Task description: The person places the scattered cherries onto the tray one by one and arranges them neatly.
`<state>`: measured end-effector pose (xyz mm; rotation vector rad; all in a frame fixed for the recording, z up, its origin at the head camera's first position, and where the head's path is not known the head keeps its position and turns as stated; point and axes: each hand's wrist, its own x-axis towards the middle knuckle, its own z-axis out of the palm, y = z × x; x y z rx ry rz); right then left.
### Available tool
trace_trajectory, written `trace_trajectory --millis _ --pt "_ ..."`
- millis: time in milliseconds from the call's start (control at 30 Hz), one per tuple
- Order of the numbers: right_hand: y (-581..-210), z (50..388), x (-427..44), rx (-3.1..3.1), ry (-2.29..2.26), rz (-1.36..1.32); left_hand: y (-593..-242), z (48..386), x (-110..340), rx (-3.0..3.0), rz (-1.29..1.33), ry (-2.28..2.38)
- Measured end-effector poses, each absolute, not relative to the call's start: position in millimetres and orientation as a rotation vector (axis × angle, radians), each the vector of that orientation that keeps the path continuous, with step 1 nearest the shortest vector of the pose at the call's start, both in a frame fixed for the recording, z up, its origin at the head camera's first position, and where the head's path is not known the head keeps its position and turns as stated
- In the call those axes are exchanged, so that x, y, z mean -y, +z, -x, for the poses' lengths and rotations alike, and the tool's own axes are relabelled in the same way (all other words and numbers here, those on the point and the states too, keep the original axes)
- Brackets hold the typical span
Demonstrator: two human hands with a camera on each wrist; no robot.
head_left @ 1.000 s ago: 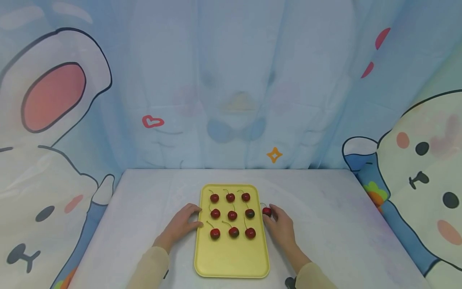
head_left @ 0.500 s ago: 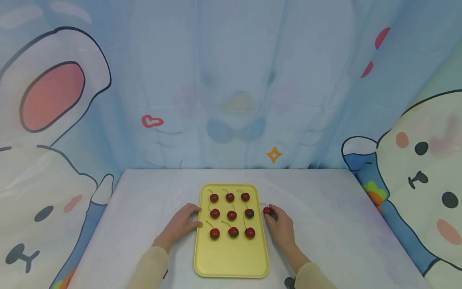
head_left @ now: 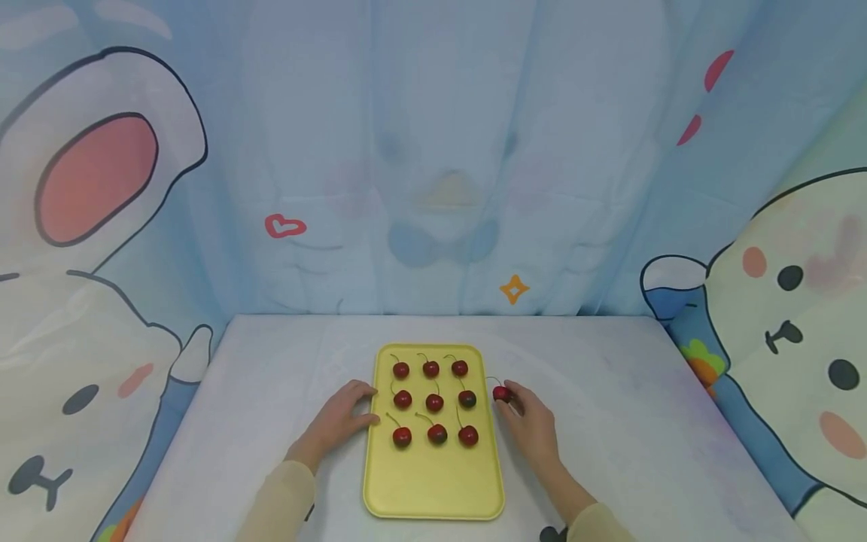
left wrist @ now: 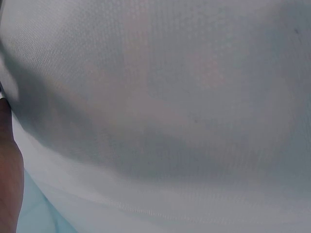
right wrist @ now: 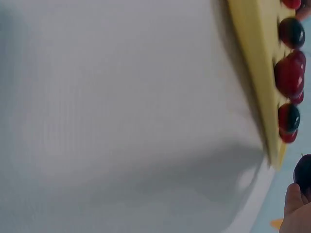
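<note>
A yellow tray (head_left: pixel 433 482) lies on the table with several red cherries (head_left: pixel 434 403) on it, set in three rows of three, stems up or leaning. My left hand (head_left: pixel 336 418) touches the tray's left edge with thumb and fingertips spread apart. Just outside the right edge, my right hand (head_left: pixel 531 425) pinches one more cherry (head_left: pixel 501 394), whose thin stem points left. In the right wrist view the held cherry (right wrist: pixel 303 174) looks dark above a fingertip at the lower right. Only a strip of the left hand (left wrist: pixel 10 170) shows in the left wrist view.
A pale cloth covers the table (head_left: pixel 609 421). Behind it hangs a blue curtain (head_left: pixel 440 113) with cartoon animals printed on it. Near the right sleeve (head_left: pixel 599 525) a black round-shaped object (head_left: pixel 552 534) is partly visible at the front edge.
The right hand has shifted very slightly right and up with the cherry still pinched, and its sleeve has moved right. The left hand keeps its place at the tray's edge.
</note>
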<state>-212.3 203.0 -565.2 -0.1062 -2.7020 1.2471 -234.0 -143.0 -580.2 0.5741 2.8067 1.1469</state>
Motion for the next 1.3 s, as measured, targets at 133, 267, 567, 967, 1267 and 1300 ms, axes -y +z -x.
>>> trace_trajectory --millis 133,267,567,967,1267,1300 --pt "-558 200 -185 2.717 1.319 0.058 -580 233 144 -2.805 -0.578 1.152" --pt "-552 187 -165 2.695 1.387 -0.043 -580 234 144 -2.809 -0.580 1.155" --pt "-545 159 -125 2.709 1.470 -0.407 -582 235 144 -2.814 -0.587 1.147" --pt "-559 141 -95 2.915 1.396 -0.615 -583 236 145 -2.809 -0.598 1.142" --pt "-570 144 -89 2.962 1.336 -0.654 -581 234 143 -2.842 -0.596 1.120" --pt "-571 144 -88 2.963 1.321 -0.661 -581 234 143 -2.842 -0.593 1.117"
